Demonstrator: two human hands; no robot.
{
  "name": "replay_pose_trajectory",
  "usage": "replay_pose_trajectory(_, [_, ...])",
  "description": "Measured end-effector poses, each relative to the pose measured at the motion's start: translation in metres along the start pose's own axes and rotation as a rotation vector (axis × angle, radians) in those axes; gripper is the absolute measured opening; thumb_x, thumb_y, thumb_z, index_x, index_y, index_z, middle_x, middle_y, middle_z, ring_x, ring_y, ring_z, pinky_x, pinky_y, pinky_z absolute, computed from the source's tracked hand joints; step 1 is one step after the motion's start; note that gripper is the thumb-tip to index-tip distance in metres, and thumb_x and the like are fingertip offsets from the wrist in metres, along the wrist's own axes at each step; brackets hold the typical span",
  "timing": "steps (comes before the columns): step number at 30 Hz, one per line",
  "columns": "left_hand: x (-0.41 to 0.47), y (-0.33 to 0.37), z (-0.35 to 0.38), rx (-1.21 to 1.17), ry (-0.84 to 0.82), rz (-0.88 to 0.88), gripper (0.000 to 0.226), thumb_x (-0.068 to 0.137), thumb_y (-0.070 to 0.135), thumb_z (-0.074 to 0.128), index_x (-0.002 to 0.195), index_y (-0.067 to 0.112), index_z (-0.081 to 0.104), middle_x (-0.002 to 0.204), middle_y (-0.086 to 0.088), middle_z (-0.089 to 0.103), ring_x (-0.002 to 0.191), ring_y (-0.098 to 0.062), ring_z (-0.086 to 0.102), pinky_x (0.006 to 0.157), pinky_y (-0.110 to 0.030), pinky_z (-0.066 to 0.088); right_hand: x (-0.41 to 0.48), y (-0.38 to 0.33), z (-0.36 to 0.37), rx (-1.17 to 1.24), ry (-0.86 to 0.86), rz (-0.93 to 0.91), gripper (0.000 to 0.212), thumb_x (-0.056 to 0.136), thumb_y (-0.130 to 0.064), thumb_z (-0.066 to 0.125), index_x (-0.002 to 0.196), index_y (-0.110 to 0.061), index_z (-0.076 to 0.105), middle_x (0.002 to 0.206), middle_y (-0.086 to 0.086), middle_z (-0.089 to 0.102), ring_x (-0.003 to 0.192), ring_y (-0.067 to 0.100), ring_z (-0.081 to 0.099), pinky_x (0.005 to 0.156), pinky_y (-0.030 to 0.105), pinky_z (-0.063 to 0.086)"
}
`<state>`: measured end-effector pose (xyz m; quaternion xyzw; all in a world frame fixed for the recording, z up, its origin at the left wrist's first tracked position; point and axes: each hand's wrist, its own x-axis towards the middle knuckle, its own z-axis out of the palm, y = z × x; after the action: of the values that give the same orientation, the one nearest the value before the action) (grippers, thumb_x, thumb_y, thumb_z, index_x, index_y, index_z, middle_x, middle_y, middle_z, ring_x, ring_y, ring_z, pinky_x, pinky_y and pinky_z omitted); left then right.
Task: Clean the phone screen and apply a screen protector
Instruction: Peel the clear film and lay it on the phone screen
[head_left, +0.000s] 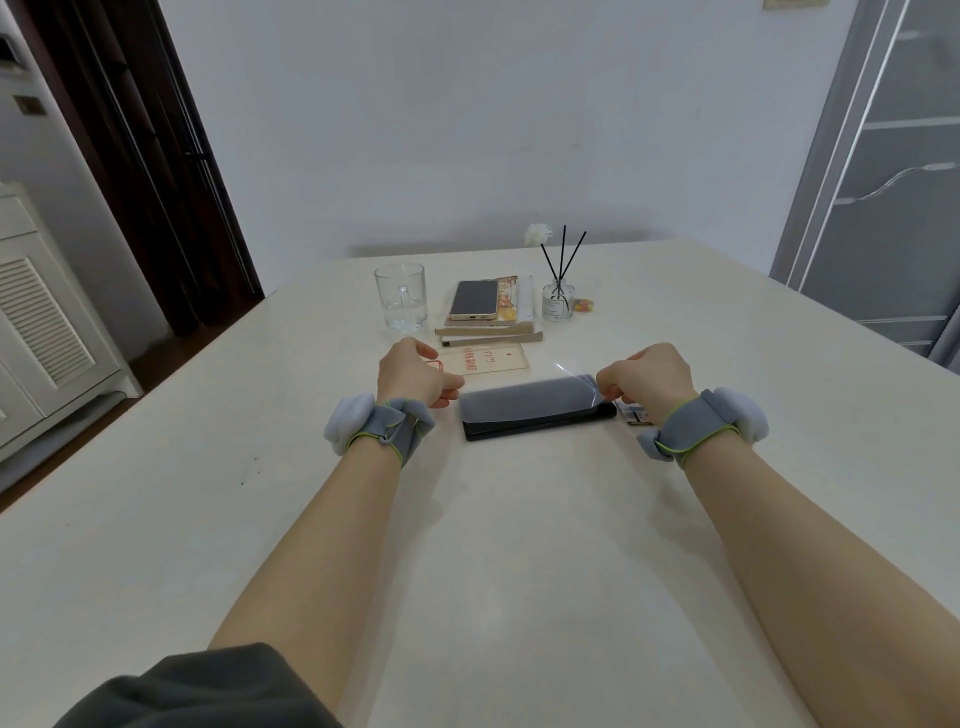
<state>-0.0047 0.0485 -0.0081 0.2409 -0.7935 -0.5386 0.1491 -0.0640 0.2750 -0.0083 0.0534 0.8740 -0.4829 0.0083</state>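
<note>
Fingertips (609, 387) of the right hand (647, 379) first: curled in and pinching the right end of the screen protector (524, 400), with that end lifted clear and catching a glare. On the left hand (415, 376), curled likewise at the film's left end, probably pinching it, though too small here to say for sure. Directly beneath, lying crosswise on the table (493, 519): the dark phone (540, 423), face up, with the film held over it, low at the left and raised at the right. Judging by that, mid-alignment, not yet pressed down. Risky from here: dropping the right end before squaring the edges, and so landing crooked with an overhang along one side. Equally, lowering too fast and trapping air, or touching the underside with a fingertip and sealing a smear or dust beneath the film. Also worth minding: bending the lifted corner too sharply, likely enough to crease or crack it. Just beside the right wrist, a small printed packet (634, 415), easy to brush against the phone. Farther off, near the left hand, a card with red print (483, 358). Beyond that, a stack of books (493, 327) carrying a second phone (475, 300), flanked by a glass mug (401, 296) and a reed diffuser (558, 301). Well apart from the work, so unlikely to matter.
</note>
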Motion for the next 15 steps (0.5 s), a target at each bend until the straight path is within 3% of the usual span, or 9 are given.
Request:
replay_pose_trajectory(8, [-0.0029, -0.0006, 0.0028, 0.036, 0.005, 0.006, 0.041, 0.072, -0.005, 0.074, 0.102, 0.008, 0.05, 0.093, -0.02, 0.064, 0.063, -0.029, 0.065, 0.075, -0.042, 0.059, -0.0015, 0.0003, -0.0006, -0.042, 0.005, 0.016, 0.03, 0.067, -0.004, 0.064, 0.094, 0.009, 0.07, 0.087, 0.019, 0.068, 0.071, 0.026, 0.054, 0.066, 0.027, 0.045])
replay_pose_trajectory(15, [-0.0036, -0.0013, 0.0036, 0.053, 0.01, 0.015, 0.041, 0.072, -0.004, 0.074, 0.104, 0.006, 0.051, 0.091, -0.018, 0.064, 0.061, -0.027, 0.064, 0.074, -0.041, 0.059, -0.0015, -0.0002, -0.0003, -0.038, 0.006, 0.016, 0.03, 0.071, -0.003, 0.062, 0.097, 0.01, 0.068, 0.085, 0.017, 0.064, 0.073, 0.026, 0.054, 0.066, 0.027, 0.044])
